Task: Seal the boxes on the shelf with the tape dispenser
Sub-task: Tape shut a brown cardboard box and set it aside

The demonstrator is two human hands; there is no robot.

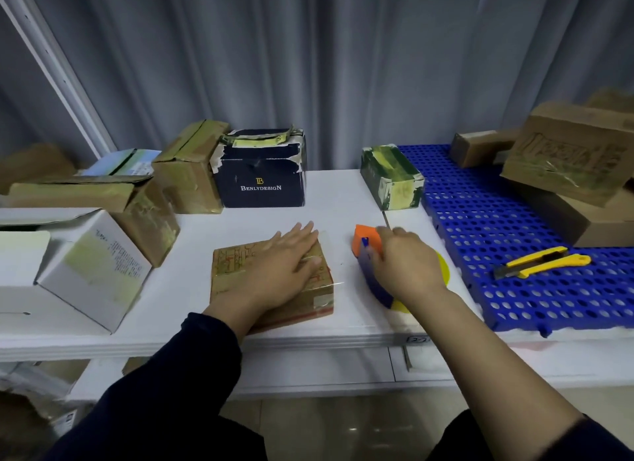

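Observation:
A flat brown cardboard box point(233, 265) lies on the white shelf point(192, 289) in front of me. My left hand point(284, 258) presses flat on the box's top, fingers straight, over a strip of clear tape. Just right of the box, my right hand point(404, 265) grips the tape dispenser point(368, 244), which has an orange head, a blue body and a yellow roll guard. The dispenser rests on the shelf, apart from the box.
Several boxes line the back and left: a dark blue box point(260, 179), a green box point(391, 175), brown cartons point(188, 172), a white box point(79, 272). On the right, a blue perforated mat point(480, 220) carries a yellow utility knife point(542, 261) and more cartons point(569, 162).

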